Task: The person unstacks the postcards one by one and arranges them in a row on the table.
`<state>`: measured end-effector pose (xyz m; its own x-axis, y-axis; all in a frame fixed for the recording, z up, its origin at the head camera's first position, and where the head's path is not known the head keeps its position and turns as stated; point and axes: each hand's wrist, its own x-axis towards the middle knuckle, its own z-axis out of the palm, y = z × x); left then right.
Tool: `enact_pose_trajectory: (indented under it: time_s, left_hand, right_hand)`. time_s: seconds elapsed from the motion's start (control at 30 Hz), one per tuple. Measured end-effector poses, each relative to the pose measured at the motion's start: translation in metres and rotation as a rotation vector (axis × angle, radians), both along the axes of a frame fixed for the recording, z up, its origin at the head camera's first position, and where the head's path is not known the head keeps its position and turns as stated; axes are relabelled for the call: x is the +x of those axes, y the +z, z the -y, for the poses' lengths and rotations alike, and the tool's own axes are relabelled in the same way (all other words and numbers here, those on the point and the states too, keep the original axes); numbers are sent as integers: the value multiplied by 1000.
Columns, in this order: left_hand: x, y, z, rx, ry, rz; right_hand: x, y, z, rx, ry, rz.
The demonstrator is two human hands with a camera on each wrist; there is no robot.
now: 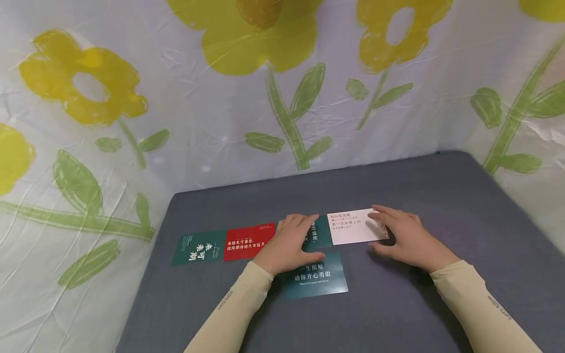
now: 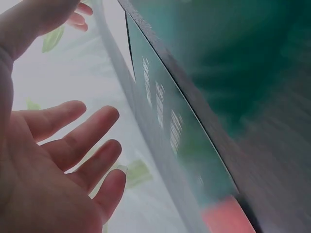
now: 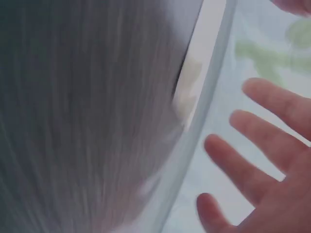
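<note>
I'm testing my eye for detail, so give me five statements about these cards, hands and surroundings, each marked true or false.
1. The red card lies left of the white card. True.
2. The left hand grips the red card. False: the left hand holds nothing.
3. The right hand is at the white card's right end. True.
4. The front card is red. False: the front card is green.
5. The cloth shows yellow flowers. True.

Left card [image 1: 198, 248] dark green, white print; red card [image 1: 247, 242], white print; middle card [image 1: 322, 233] green, white print; right card [image 1: 353, 229] white, dark print, brownish patterned corner; front card [image 1: 317, 287] teal, white print. Tabletop [image 1: 485, 235] grey-blue. Curtain [image 1: 207, 108] whitish, yellow-flower, green-leaf pattern. Sleeves [image 1: 243, 296] cream, dark lettering.
</note>
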<state>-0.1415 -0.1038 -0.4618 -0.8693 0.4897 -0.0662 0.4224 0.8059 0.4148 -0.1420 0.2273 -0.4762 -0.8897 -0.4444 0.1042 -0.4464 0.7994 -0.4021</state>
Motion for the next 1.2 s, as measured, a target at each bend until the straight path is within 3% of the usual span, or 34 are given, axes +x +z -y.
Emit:
enact_pose_trajectory:
  time_s: [0.1, 0.23, 0.47, 0.67, 0.93, 1.2]
  left_hand:
    - [20, 4, 20, 5, 18, -15]
    - [44, 1, 41, -6, 31, -50]
    - [73, -5, 54, -43, 38, -24]
    - [80, -8, 52, -67, 33, -43]
    - [81, -8, 48, -78, 29, -31]
    - [79, -8, 47, -108, 3, -75]
  right_hand:
    - [20, -1, 23, -20, 55, -60]
    - [43, -1, 51, -20, 127, -90]
    - [61, -2, 72, -6, 159, -78]
    - [64, -7, 76, -3, 163, -72]
    - [64, -10, 76, -21, 166, -71]
    - [64, -11, 76, 1, 160, -25]
